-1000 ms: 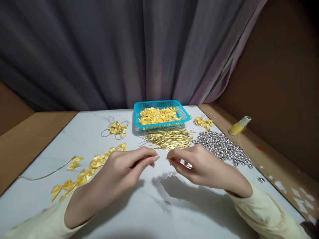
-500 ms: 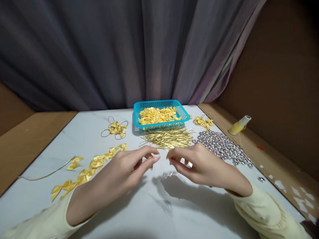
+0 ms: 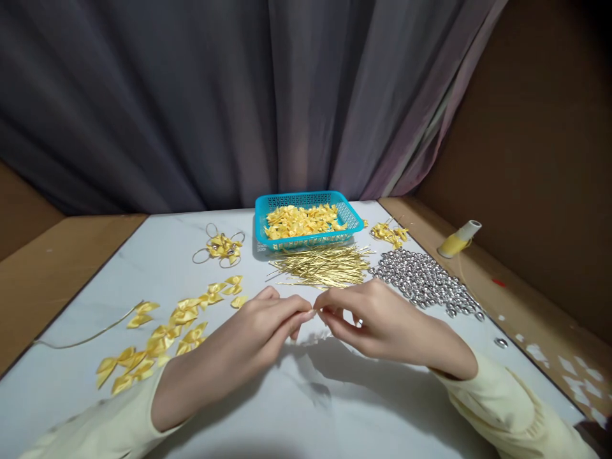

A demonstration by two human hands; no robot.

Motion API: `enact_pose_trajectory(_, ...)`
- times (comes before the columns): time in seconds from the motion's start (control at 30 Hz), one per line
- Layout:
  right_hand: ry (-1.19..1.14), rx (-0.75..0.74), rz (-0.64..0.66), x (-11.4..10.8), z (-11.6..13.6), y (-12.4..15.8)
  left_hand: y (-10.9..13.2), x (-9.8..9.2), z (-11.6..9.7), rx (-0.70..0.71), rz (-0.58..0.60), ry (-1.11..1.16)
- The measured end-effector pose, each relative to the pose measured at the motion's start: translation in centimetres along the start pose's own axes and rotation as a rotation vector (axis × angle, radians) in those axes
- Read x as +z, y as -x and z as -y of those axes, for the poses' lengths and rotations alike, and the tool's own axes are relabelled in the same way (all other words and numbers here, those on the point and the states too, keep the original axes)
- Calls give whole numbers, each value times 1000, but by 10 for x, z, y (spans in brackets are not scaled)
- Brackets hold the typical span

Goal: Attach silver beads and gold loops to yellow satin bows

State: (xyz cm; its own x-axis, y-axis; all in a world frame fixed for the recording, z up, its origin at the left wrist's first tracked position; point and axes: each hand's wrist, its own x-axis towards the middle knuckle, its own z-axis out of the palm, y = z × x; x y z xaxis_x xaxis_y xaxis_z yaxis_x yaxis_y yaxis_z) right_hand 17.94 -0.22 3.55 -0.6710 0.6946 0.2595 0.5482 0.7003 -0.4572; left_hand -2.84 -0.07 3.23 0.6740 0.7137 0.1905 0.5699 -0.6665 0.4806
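My left hand [image 3: 268,325] and my right hand [image 3: 380,319] meet at the fingertips over the middle of the white table [image 3: 296,421]. Each is closed in a pinch. Whatever lies between the fingers is too small and too covered to name; only a tiny pale speck shows where the tips touch. Just beyond the hands lies a pile of gold wire ties [image 3: 325,264]. Several yellow ribbon bows [image 3: 162,338] are spread beside my left forearm. To the right, past my right hand, is a heap of shiny silver beads [image 3: 421,277].
A turquoise basket [image 3: 310,240] of yellow bows stands at the back. Bows with looped cords [image 3: 222,247] lie left, and a bow cluster [image 3: 389,234] lies right. A thread cone [image 3: 459,240] stands on the brown ledge, by a lone silver bead [image 3: 501,343].
My left hand has moved right and slightly down, so its fingertips now meet those of my right hand. More of the bows by my left forearm show. My right hand has shifted slightly left.
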Motion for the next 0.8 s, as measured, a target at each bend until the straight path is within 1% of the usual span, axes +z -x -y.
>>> enact_pose_trajectory(0.2,0,32,-22,0,1,1,1,0,1,-4,24,-46)
enact_pose_trajectory(0.6,2,66,-32,-1,0,2,1,-2,1,13,-47,-72)
enact_pose_trajectory(0.8,18,63,-41,-2,-1,2,2,-2,2,30,-63,-111)
